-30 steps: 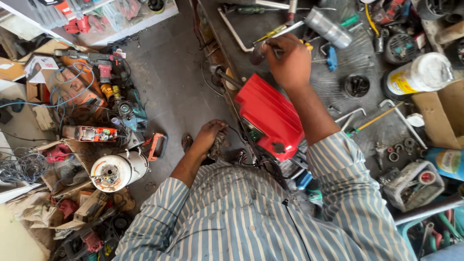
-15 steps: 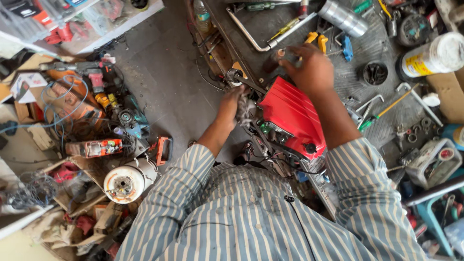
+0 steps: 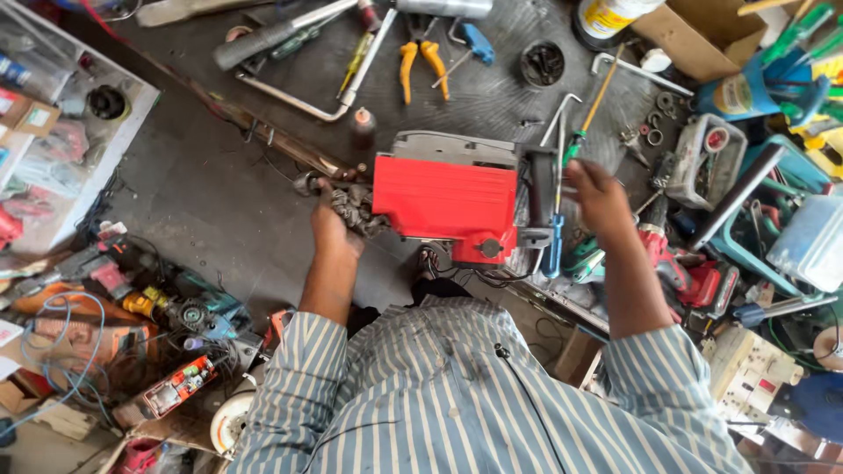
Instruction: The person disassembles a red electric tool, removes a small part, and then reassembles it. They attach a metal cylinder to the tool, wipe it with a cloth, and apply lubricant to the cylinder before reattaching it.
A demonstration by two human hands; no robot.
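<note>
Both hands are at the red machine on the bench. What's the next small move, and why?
Probably bring the blue-handled screwdriver tip down onto the red machine's grey end. The right hand is at that tool beside the machine, while the left hand steadies the dark metal part at the other end, so the machine looks braced for it.

This is a repair workshop. The dark workbench point(image 3: 492, 88) is strewn with hand tools: orange-handled pliers point(image 3: 420, 66), screwdrivers point(image 3: 356, 61) and a metal pipe point(image 3: 290, 26). Dismantled power tools point(image 3: 189, 316), loose wires point(image 3: 61, 351) and spare parts crowd the floor beside it
</note>
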